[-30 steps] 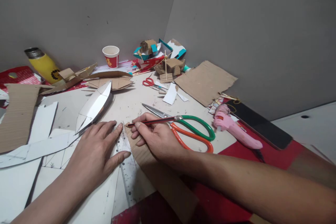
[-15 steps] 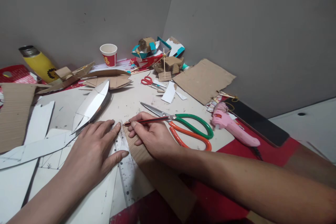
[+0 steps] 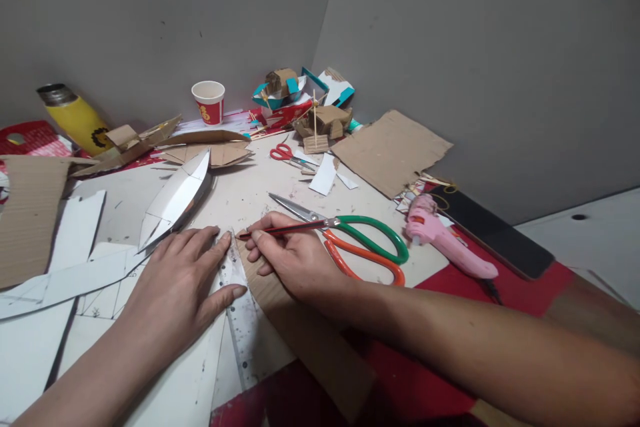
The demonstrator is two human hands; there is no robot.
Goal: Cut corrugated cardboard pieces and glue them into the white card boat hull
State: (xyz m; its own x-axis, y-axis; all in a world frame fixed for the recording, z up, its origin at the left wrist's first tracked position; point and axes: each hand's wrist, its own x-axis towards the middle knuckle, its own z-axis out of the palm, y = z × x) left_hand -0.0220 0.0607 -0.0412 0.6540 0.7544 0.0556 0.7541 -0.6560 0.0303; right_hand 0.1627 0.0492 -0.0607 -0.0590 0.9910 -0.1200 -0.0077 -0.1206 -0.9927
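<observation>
My left hand (image 3: pixel 187 273) lies flat, its thumb and fingertips pressing on a clear ruler (image 3: pixel 243 340). Beneath and beside the ruler is a long strip of brown cardboard (image 3: pixel 300 340). In my right hand (image 3: pixel 295 253) is a red-and-black pencil (image 3: pixel 285 229), pinched between thumb and fingers, its tip close to the ruler's far end at the cardboard. Large scissors with one green and one orange handle (image 3: pixel 373 230) lie just beyond my right hand, partly hidden by it. White paper pieces (image 3: pixel 100 280) with drawn lines lie under and left of my left hand.
A white boat-shaped piece (image 3: pixel 175 197) stands beyond my left hand. Farther back are a paper cup (image 3: pixel 209 103), a yellow bottle (image 3: pixel 75 120), small red scissors (image 3: pixel 281 152) and cardboard models (image 3: pixel 327 121). To the right lie a cardboard sheet (image 3: pixel 393 152), a pink glue gun (image 3: pixel 450 243) and a black phone-like slab (image 3: pixel 495 230).
The whole view has shifted very slightly. Both hands, the pencil and the ruler keep nearly the same places.
</observation>
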